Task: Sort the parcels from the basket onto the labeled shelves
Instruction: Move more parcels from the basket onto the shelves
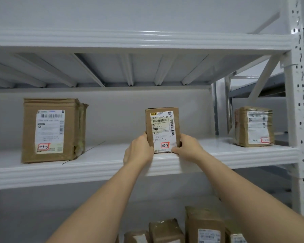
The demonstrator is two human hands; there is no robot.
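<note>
A small brown cardboard parcel (162,127) with a white shipping label marked 3-3-9 stands upright on the white metal shelf (104,165), near its front edge. My left hand (139,150) grips its lower left side. My right hand (187,146) grips its lower right side, thumb on the label's bottom corner. Both arms reach up from below. The basket is out of sight.
A larger brown box (54,129) marked 3-3-5 stands at the shelf's left. Another taped parcel (254,126) sits at the right end by the perforated upright (300,102). Several more parcels (204,225) stand on the level below. A shelf board runs overhead.
</note>
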